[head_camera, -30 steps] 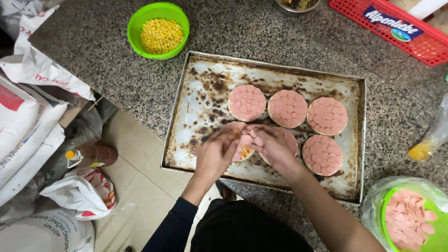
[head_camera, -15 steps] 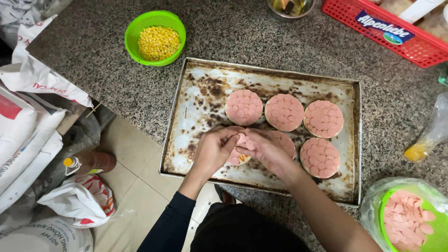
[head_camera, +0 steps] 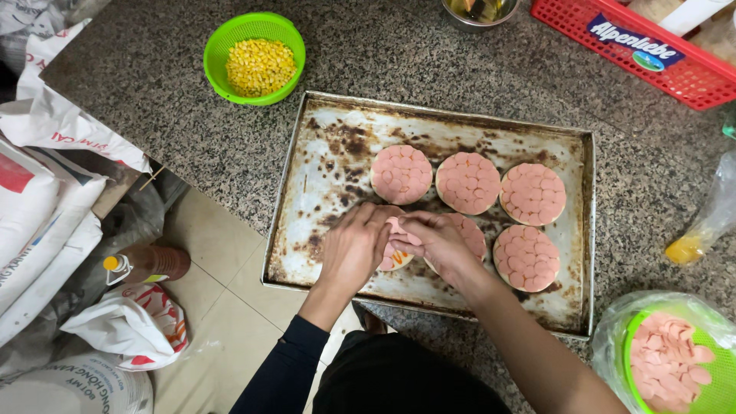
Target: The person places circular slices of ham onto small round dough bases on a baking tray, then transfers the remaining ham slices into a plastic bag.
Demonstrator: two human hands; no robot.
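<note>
Six rounds sit on our tray (head_camera: 322,146); since a second ago both hands, left (head_camera: 354,247) and right (head_camera: 433,239), closed over the sixth round (head_camera: 397,257), fingers pressing pink slices (head_camera: 399,228) down.

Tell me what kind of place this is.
Probably a small food-prep kitchen: a speckled granite counter, a scorched metal baking tray of round bases topped with pink sausage slices, and big white sacks on the floor.

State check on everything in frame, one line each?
left hand: on the half-covered round, fingers bent
right hand: on the same round, pinching a pink slice
half-covered round: partly topped
four topped rounds: fully covered with slices
baking tray: stained, flat on counter
corn bowl: full
slice bowl: partly full
</note>
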